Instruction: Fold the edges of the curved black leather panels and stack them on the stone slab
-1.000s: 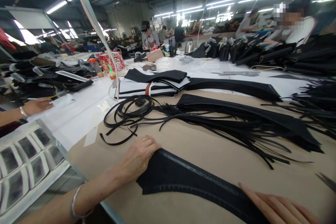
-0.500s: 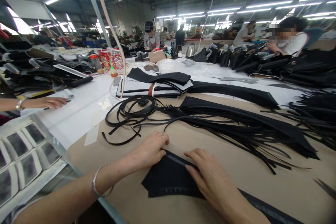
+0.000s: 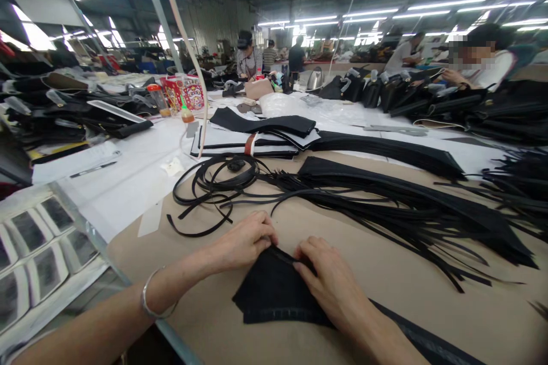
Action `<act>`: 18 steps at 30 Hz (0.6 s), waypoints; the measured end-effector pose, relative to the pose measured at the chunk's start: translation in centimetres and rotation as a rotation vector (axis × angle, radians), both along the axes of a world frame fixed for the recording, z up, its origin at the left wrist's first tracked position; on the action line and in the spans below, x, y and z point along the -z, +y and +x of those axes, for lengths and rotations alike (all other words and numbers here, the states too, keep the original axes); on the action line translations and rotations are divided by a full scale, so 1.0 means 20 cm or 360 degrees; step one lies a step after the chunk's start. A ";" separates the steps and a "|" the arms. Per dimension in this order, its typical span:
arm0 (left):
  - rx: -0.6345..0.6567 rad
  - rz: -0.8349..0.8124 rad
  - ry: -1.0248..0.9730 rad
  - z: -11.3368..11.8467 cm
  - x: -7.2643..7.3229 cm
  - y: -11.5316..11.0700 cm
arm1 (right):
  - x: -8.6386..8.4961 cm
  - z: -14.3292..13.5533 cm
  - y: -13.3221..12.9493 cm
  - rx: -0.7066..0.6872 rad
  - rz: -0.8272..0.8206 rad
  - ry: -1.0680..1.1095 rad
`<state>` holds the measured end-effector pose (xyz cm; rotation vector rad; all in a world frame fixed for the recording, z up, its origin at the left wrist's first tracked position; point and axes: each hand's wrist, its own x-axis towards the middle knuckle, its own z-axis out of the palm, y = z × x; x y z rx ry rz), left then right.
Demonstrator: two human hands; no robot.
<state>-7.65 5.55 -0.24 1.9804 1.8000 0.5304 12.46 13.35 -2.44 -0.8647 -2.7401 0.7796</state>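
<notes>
A black leather-like panel [image 3: 278, 291] lies on the tan work surface in front of me, its long strip running under my right forearm toward the bottom right. My left hand [image 3: 252, 236] pinches the panel's far corner between thumb and fingers. At the same far edge, a little to the right, my right hand [image 3: 319, 265] has curled fingers and thumb on the rim. Between the two hands the edge looks turned over. Small pale marks show along the panel's near edge.
Coiled black strips [image 3: 214, 182] and a stack of black panels [image 3: 406, 199] lie beyond my hands. White-edged pieces [image 3: 244, 142] are bound behind them. A metal-framed rack [image 3: 38, 256] stands at left. Scissors [image 3: 540, 309] show faintly at right. Co-workers [image 3: 488, 63] sit farther back.
My right hand has shifted slightly left, closer to my left hand, and the panel's far edge between them is now raised and folded. A co-worker's hand at the left has left the view.
</notes>
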 end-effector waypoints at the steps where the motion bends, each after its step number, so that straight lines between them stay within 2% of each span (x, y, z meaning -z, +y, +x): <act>1: 0.0017 0.0010 -0.0002 -0.01 0.00 0.00 | 0.01 0.01 0.00 -0.0020 -0.0013 0.0033; 6: 0.0117 0.0077 0.0025 -0.02 0.01 0.00 | 0.05 0.03 0.01 -0.0132 -0.0021 0.0157; 13: 0.0176 0.0241 0.0124 -0.01 0.06 -0.02 | 0.10 0.06 0.01 -0.0284 0.0012 0.0309; 18: 0.0211 0.0365 0.0167 -0.02 0.10 -0.05 | 0.12 0.10 0.01 -0.0374 0.0136 0.0360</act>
